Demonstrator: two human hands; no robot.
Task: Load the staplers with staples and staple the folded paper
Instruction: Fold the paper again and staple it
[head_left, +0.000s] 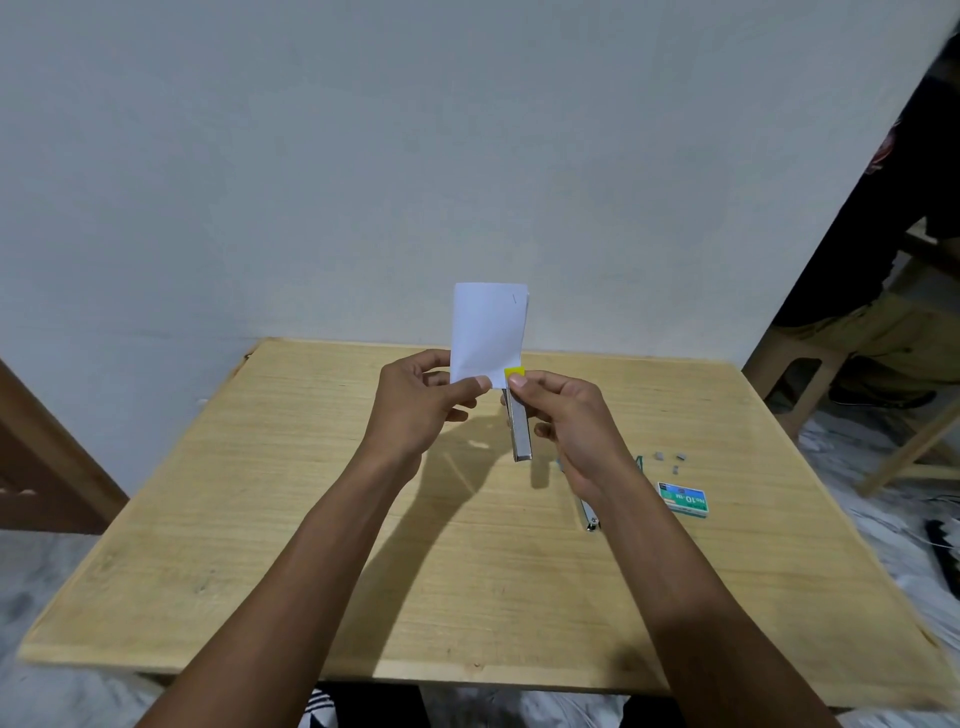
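Note:
My left hand (423, 402) pinches the lower edge of a folded white paper (488, 330), held upright above the wooden table (311, 519). A staple shows near the paper's top right corner. My right hand (569, 415) grips a metal stapler with a yellow tip (518, 415), its jaw set over the paper's lower right corner. A second stapler (589, 514) lies on the table, partly hidden behind my right forearm. A green staple box (683, 500) lies to the right, with a few loose staple strips (670, 460) just beyond it.
A white wall rises right behind the table's far edge. At the far right another person sits on a wooden stool (810, 374). A brown wooden piece (31, 467) stands at the left. Patterned floor surrounds the table.

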